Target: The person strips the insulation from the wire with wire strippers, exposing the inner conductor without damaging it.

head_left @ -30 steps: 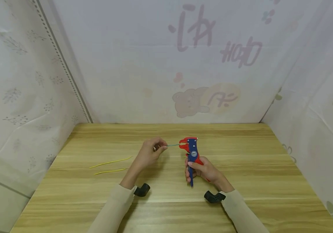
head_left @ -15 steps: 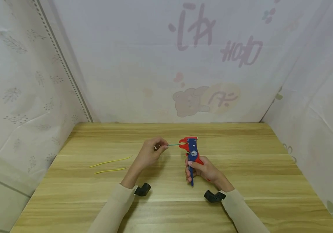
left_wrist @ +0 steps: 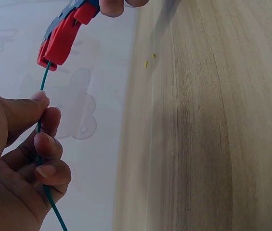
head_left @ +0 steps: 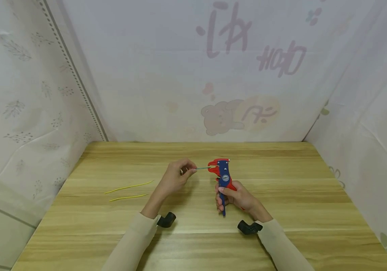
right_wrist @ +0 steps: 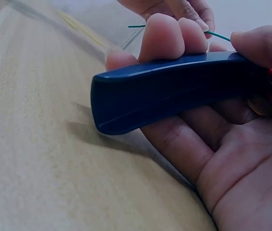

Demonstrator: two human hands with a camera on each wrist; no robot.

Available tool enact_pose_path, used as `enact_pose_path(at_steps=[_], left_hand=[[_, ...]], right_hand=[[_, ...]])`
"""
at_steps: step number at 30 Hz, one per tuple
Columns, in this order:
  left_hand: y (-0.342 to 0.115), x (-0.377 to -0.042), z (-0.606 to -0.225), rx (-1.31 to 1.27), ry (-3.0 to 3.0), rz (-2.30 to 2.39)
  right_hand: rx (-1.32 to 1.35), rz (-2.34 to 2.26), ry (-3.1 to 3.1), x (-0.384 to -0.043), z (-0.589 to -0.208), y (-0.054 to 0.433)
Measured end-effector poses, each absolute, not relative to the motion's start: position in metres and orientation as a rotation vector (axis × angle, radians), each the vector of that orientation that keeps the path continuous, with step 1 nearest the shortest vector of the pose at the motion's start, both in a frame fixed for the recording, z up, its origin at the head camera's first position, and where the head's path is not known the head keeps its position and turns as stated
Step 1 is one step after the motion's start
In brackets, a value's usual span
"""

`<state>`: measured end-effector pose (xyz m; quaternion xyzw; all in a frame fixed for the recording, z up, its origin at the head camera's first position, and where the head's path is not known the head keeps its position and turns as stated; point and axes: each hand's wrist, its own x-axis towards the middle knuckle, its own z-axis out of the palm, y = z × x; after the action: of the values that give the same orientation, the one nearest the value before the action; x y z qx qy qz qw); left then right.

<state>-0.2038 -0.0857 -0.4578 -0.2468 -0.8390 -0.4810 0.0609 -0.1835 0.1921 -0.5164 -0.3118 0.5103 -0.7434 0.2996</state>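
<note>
My left hand (head_left: 176, 176) pinches a thin green wire (left_wrist: 44, 77) between thumb and index finger; its lower part runs through the palm and hangs below. The wire's far end reaches into the red jaws of a wire stripper (head_left: 225, 174), which stand a little apart in the head view. My right hand (head_left: 239, 196) grips this tool by its blue and red handles, fingers curled round the blue handle (right_wrist: 164, 91) and thumb on top. The tool is held upright above the table, its head pointing left toward the left hand. The wire's tip is hidden inside the jaws.
Two yellow wires (head_left: 129, 186) lie side by side on the wooden table (head_left: 281, 180), left of the left hand. Small yellow bits (left_wrist: 146, 63) lie on the table near the tool. Black wrist cameras (head_left: 167, 220) sit at both cuffs. Patterned curtains (head_left: 159, 75) stand behind and beside the table.
The green wire and left hand have shifted very slightly right, the wire's end a little deeper between the tool's jaws. The right hand and wire stripper stay nearly still.
</note>
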Motion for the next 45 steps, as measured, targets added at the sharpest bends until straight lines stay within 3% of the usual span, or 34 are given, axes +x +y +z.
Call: enact_pose_path(at_steps=[31, 45], left_hand=[[-0.082, -0.203, -0.458, -0.728, -2.549, -1.467], [-0.078, -0.200, -0.460, -0.686, -2.564, -1.448]], right_hand=[[-0.881, -2.006, 1.437, -0.181, -0.518, 0.189], [-0.681, -2.079, 1.583, -0.175, -0.518, 0.187]])
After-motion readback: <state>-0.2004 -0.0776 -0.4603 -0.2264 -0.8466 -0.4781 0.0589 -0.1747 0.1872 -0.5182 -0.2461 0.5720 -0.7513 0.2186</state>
